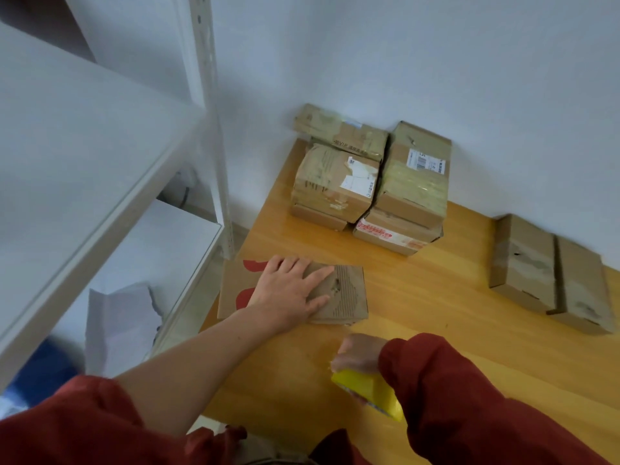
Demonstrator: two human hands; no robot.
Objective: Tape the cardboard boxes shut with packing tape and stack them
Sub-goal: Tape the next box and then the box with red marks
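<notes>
A flat cardboard box (349,290) with red print lies at the left edge of the wooden table (436,313). My left hand (288,292) rests flat on its top with the fingers spread. Nearer to me, my right hand (357,355) grips a yellow roll of packing tape (367,389), partly hidden by my red sleeve. A thin strip of clear tape seems to run from the roll toward the box. A stack of several taped boxes (369,182) stands against the wall at the back. Two more boxes (550,276) lie side by side at the right.
A white metal shelf unit (100,169) stands close on the left, its upright post (218,162) beside the table's edge. A white bag (120,323) sits on its lower shelf. The white wall bounds the table at the back.
</notes>
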